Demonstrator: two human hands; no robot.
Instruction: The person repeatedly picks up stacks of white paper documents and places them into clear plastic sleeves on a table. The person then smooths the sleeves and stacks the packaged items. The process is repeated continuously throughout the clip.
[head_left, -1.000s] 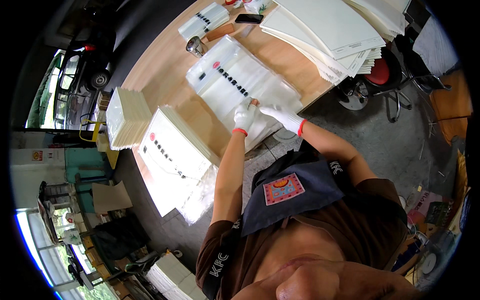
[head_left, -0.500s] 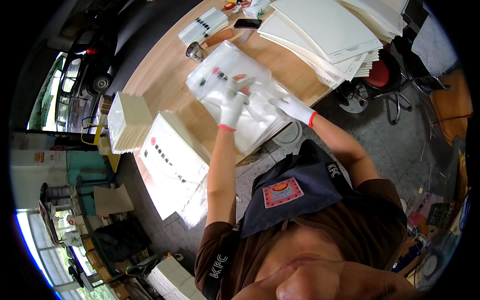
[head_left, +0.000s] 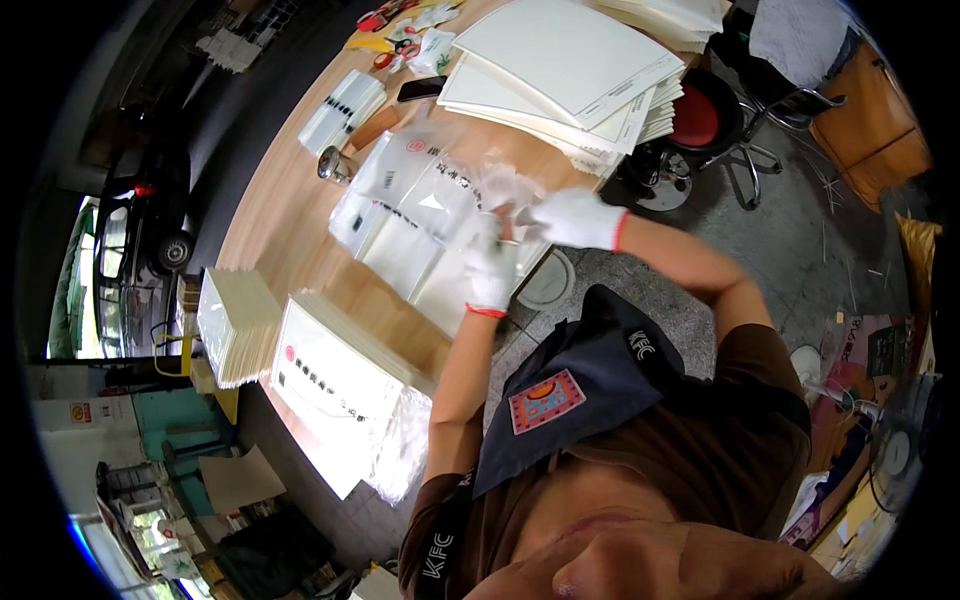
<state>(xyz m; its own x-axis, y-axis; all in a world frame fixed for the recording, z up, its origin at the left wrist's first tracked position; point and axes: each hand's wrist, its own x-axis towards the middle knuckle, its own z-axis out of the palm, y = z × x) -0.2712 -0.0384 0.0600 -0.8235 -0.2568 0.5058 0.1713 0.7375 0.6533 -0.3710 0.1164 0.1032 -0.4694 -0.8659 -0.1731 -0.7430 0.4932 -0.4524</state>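
Both my hands wear white knit gloves with red cuffs. My left hand [head_left: 490, 265] is closed on the near edge of a clear plastic bag [head_left: 425, 160] with printing on it. Beside it, my right hand [head_left: 578, 220] closes on the same bag's edge, its fingers partly smeared by motion. The bag is lifted and crumpled near my hands, and its far part lies over the other flat bags on the table. Pale sheets or bags [head_left: 395, 255] lie beneath it. Bare fingertips show at my left glove.
Left on the wooden table [head_left: 270, 225] stand a stack of printed white boards [head_left: 335, 360] and a plastic-wrapped stack [head_left: 235, 325]. Large white sheets [head_left: 570, 60] fan out at the far right. A metal cup [head_left: 335, 165], a phone [head_left: 421, 89] and folded bags [head_left: 342, 110] lie beyond.
My right hand has moved left beside my left hand, and the bag's near edge is now gathered and lifted between them. The view has shifted, so the table sits farther left.
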